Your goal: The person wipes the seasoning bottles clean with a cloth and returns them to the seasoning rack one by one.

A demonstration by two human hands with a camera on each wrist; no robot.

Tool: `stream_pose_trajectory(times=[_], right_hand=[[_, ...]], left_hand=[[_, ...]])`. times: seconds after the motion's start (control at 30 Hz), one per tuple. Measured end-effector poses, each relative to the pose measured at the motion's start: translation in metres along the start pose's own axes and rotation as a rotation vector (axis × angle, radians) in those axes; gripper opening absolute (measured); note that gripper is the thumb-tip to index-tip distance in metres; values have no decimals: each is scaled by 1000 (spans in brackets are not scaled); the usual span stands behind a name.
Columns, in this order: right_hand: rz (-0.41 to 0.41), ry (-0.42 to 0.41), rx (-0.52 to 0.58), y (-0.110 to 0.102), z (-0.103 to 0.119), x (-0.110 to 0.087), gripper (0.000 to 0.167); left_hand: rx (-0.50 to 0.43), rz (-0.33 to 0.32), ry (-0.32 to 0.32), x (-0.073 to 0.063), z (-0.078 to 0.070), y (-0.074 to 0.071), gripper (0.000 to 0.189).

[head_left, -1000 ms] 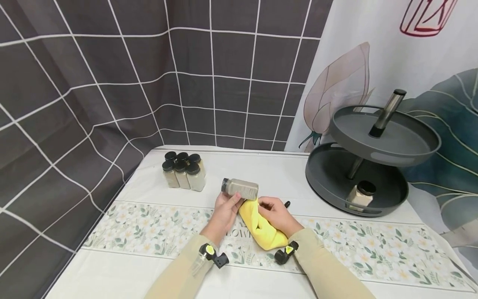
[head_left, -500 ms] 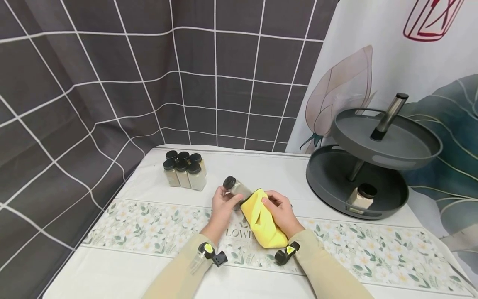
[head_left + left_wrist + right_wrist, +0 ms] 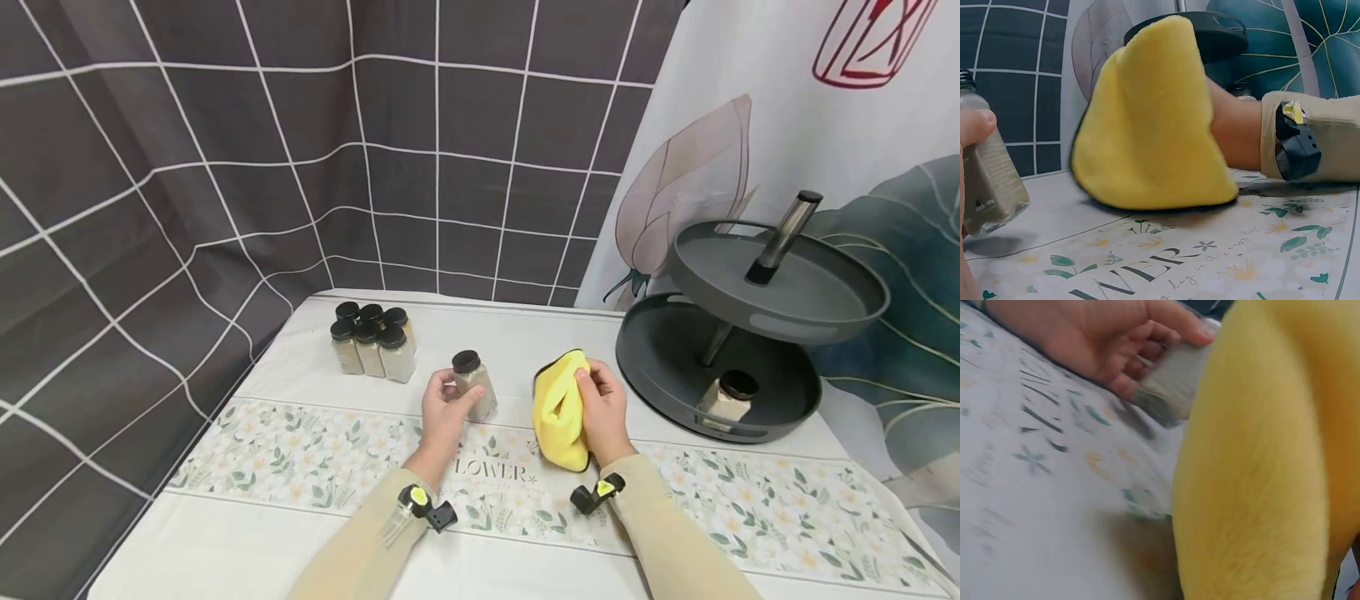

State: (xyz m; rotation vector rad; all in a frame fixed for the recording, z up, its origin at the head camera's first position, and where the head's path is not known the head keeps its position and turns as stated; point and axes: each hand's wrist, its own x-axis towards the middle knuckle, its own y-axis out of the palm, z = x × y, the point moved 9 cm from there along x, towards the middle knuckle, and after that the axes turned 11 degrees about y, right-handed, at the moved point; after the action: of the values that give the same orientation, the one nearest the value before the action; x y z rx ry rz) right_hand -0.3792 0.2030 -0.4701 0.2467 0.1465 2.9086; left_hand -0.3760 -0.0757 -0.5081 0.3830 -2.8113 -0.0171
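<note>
My left hand [image 3: 442, 410] grips a clear spice jar [image 3: 476, 390] with a black lid, thumb on the near side. In the left wrist view the jar [image 3: 992, 172] leans, its bottom just above the tabletop. To the right, my right hand [image 3: 606, 407] pinches a yellow cloth [image 3: 558, 417] with dark edging, which hangs down from the fingers. Jar and cloth are apart. The cloth [image 3: 1254, 462] fills much of the right wrist view and hides most of the right hand there.
Several black-lidded jars [image 3: 369, 343] stand grouped at the back left. A two-tier dark grey tray [image 3: 750, 312] stands at the right, with one jar [image 3: 727, 396] on its lower tier. A floral strip [image 3: 300, 458] crosses the white table.
The jar has gone from lying sideways to nearly upright in the left hand. My right hand has drawn the cloth off the jar and moved right with it.
</note>
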Motion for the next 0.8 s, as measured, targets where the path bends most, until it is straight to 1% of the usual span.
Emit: stream_pose_trajectory(times=[0.07, 0.17, 0.23, 0.3, 0.4, 0.47, 0.5, 0.57, 0.7, 0.8], right_hand=[[-36, -38, -33, -7, 7, 2, 19], [-50, -115, -101, -10, 17, 3, 19], [-32, -188, -144, -7, 23, 2, 17], [-5, -275, -218, 0, 29, -2, 15], [46, -405, -357, 14, 33, -8, 14], [80, -459, -464, 24, 31, -12, 15], [102, -473, -512, 29, 29, -14, 15], [143, -472, -600, 38, 23, -17, 16], [227, -389, -775, 54, 6, -19, 20], [301, -327, -933, 66, -9, -21, 26]], left_hand=[[3, -1, 8, -1, -1, 0, 43], [10, 8, 20, 0, -1, 1, 43], [15, 26, 27, 0, 0, 2, 44], [41, 52, 39, 0, 0, 4, 45], [99, 96, 70, -2, -4, 6, 47], [143, 118, 96, -3, -7, 8, 49], [157, 125, 107, -4, -8, 8, 50], [170, 127, 119, -5, -10, 9, 51], [160, 103, 129, -5, -12, 7, 50], [161, 91, 132, -6, -12, 5, 50]])
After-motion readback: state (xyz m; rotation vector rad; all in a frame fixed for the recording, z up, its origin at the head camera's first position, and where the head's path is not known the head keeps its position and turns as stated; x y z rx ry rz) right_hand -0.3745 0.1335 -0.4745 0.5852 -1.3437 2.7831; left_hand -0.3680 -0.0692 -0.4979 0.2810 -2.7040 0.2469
